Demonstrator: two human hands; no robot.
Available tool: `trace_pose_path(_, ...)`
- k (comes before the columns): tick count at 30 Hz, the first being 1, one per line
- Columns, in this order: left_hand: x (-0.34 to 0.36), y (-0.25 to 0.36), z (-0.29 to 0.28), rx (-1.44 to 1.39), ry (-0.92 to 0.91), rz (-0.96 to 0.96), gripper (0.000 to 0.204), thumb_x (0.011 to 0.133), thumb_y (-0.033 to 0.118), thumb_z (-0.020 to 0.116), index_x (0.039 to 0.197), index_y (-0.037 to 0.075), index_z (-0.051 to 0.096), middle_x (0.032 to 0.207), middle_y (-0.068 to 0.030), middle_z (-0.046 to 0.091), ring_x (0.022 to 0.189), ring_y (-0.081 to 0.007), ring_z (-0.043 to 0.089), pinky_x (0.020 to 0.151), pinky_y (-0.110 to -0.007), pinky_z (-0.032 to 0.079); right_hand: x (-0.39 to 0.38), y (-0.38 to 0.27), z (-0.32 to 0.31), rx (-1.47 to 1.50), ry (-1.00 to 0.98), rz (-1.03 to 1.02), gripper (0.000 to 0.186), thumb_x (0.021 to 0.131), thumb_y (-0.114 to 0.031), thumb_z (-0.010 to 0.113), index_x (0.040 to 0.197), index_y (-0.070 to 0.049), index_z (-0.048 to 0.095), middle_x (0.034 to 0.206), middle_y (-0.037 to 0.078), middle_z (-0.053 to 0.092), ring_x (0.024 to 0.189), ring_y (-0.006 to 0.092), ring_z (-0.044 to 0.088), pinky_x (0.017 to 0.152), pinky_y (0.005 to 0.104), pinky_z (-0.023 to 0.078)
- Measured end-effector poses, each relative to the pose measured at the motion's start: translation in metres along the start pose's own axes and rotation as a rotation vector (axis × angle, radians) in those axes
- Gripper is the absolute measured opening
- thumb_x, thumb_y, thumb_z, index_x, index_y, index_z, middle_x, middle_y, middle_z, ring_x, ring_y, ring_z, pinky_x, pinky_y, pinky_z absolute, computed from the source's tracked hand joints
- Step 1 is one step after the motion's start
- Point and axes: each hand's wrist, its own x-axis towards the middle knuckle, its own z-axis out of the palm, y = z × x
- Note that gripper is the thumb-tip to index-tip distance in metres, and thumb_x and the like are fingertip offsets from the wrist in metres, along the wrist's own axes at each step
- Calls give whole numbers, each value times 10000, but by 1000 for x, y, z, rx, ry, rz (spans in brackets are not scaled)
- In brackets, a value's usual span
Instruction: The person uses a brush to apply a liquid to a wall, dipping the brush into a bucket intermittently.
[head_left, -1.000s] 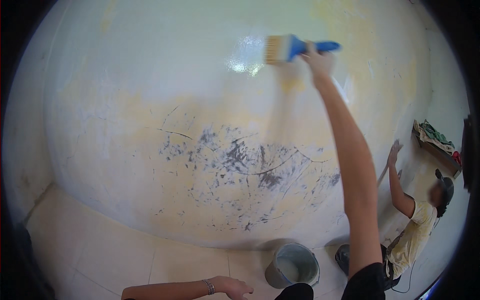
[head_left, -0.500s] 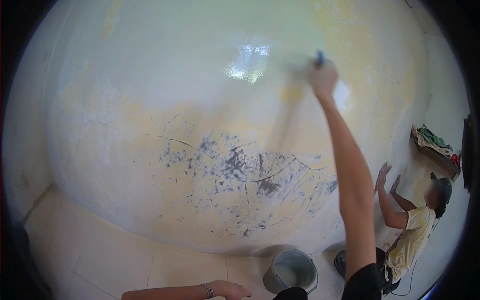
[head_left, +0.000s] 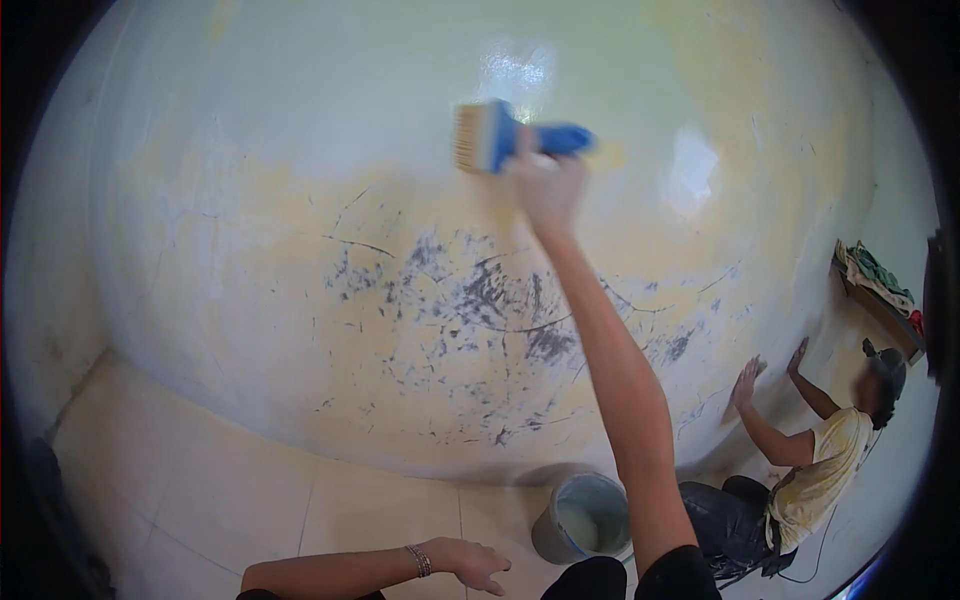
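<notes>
A wide paintbrush with a blue handle and pale bristles is gripped in my right hand, raised before the wall. Its bristles point left; whether they touch the surface I cannot tell. The wall is patchy pale green, white and yellow, shiny with wet near the brush. Lower down lies a cluster of dark scuffs and cracks. Low at the front, my left hand hangs with fingers stretched out, holding nothing. To its right stands a grey bucket with pale liquid inside.
At the right a co-worker in a stained yellow shirt crouches, both hands at the wall. Above that person is a shelf with cloths on it. Pale floor tiles run along the wall's foot.
My right hand has swung left with the paintbrush, whose bristles are now plainly seen. My left hand has come up slightly. The co-worker's hands have shifted on the wall.
</notes>
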Motion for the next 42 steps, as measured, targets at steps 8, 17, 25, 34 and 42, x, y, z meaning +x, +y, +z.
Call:
trace_pose_path(8,-12,2,3,27,-39,-6,636,855,505,441,1264,24,362,1181,-228,494,1092,-377,475,915,-447,391,-34,90,-243,-305,413,119,268,842,-135,596,857,133,581,847,116,613,735,142,576,646,270,516)
trace_pose_path(17,6,12,-5,65,-54,-3,639,848,509,449,1265,32,365,1181,-230,493,1080,-384,484,914,-448,396,-59,57,-111,-756,-52,-452,229,705,39,542,929,-4,541,812,144,539,760,306,547,662,394,451)
trace_pose_path(25,9,4,-8,45,-70,-46,639,845,514,454,1259,35,371,1185,-223,498,1083,-370,490,915,-445,394,-167,9,13,-545,-571,-678,432,613,14,588,1034,19,491,936,137,517,836,276,529,625,358,502)
trace_pose_path(34,4,-4,0,20,-28,-17,647,845,522,449,1266,38,368,1189,-217,501,1094,-364,483,923,-438,390,49,-2,-91,-253,-324,-314,255,812,-235,633,888,8,645,801,100,667,722,151,628,667,279,491)
trace_pose_path(42,8,-7,5,44,-27,17,629,854,503,442,1267,34,367,1225,-217,467,1129,-360,451,937,-436,380,133,-22,-99,-595,-135,-602,174,807,-170,620,840,0,636,777,141,642,704,221,613,659,292,465)
